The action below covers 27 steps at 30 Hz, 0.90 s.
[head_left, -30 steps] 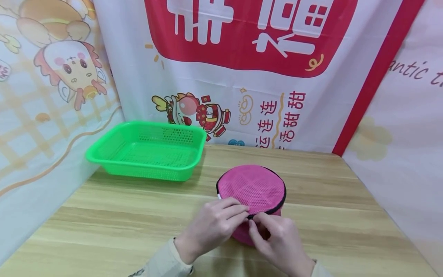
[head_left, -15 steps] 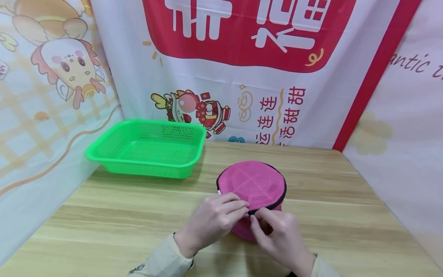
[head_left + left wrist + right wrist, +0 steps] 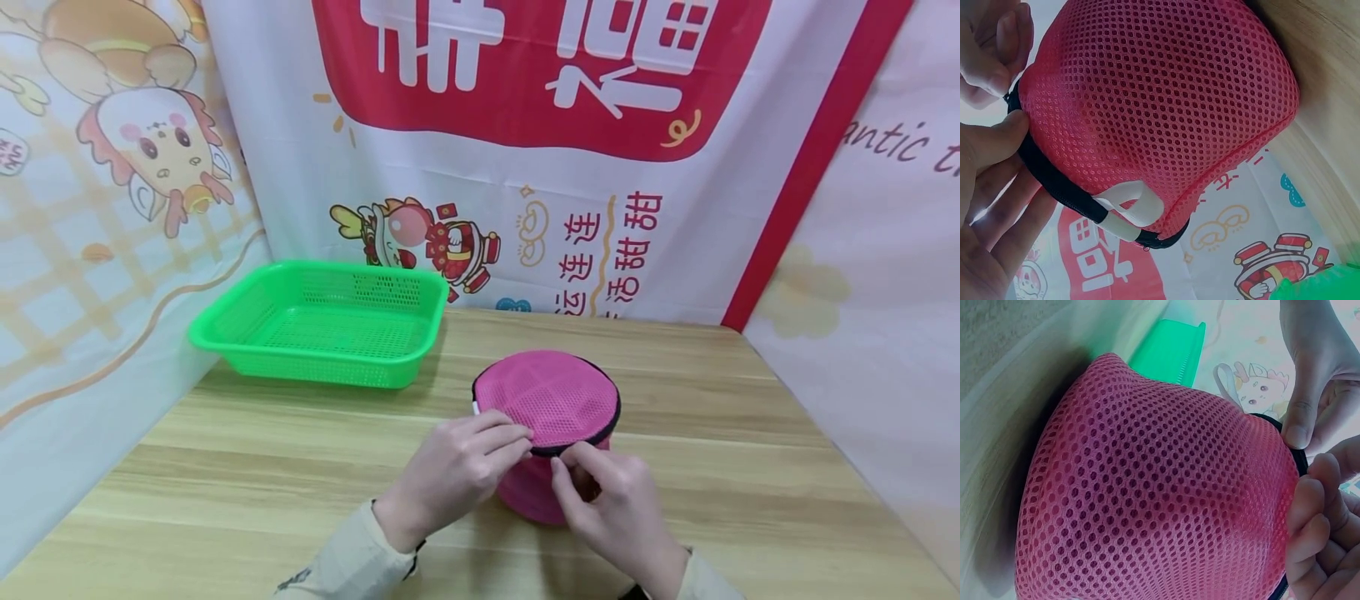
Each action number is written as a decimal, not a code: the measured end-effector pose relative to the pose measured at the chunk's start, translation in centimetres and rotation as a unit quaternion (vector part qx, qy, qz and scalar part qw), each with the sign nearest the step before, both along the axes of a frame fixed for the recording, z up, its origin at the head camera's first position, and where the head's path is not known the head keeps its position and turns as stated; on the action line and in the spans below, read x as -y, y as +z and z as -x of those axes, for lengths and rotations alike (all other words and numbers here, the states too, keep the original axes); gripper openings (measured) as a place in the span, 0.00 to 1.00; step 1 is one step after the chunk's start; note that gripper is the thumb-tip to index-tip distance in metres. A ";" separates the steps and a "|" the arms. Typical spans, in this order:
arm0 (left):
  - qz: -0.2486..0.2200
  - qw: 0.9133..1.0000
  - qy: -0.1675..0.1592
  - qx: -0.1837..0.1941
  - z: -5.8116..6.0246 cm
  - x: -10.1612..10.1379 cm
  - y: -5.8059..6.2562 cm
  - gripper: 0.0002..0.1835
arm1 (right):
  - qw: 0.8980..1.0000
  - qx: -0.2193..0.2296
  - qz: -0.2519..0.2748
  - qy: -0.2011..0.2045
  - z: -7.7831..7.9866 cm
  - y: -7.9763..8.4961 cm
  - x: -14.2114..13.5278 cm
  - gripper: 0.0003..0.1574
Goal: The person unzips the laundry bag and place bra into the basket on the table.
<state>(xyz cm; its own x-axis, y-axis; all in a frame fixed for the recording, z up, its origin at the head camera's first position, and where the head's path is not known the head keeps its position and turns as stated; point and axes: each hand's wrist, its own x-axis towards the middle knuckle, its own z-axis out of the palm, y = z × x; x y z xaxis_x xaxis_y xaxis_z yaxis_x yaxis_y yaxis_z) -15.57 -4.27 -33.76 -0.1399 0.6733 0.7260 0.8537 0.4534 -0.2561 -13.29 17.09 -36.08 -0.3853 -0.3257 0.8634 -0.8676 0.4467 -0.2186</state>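
Note:
A round pink mesh laundry bag (image 3: pixel 551 396) stands upright on the wooden table in the head view. A black zipper (image 3: pixel 1063 184) runs around its top rim, and a white loop (image 3: pixel 1138 203) hangs from it in the left wrist view. My left hand (image 3: pixel 461 471) pinches the rim at the front, thumb below the zipper and fingers over the top. Just right of it, my right hand (image 3: pixel 618 508) pinches the zipper with thumb and forefinger. A zipper pull, if there, is hidden by those fingertips. The bag's contents cannot be made out through the mesh.
A green plastic basket (image 3: pixel 322 367) with perforated sides stands at the back left of the table (image 3: pixel 262 492). Printed cloth hangings (image 3: pixel 420 158) enclose the table at the back and both sides.
My right hand has slid a little to the right along the zipper, widening the gap to my left hand slightly. My left hand keeps its hold on the rim.

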 end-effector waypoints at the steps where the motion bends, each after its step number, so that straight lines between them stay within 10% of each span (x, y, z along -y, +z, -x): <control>1: -0.003 1.000 0.000 0.002 0.0 0.0 0.0 0.09 | 1.000 -0.004 0.001 0.001 0.0 0.0 0.1 0.07; 27: -0.013 1.000 -0.008 -0.013 -0.4 -0.6 -0.5 0.09 | 0.999 -0.035 0.020 0.000 -0.3 -0.1 0.8 0.12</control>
<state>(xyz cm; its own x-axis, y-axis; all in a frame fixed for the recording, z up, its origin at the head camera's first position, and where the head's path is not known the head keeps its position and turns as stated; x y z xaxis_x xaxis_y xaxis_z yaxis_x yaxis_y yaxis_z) -15.22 -3.65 -34.24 -0.1098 0.6563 0.7465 0.8538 0.4468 -0.2673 -12.98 16.25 -36.19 -0.3239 -0.2898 0.9006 -0.8812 0.4388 -0.1758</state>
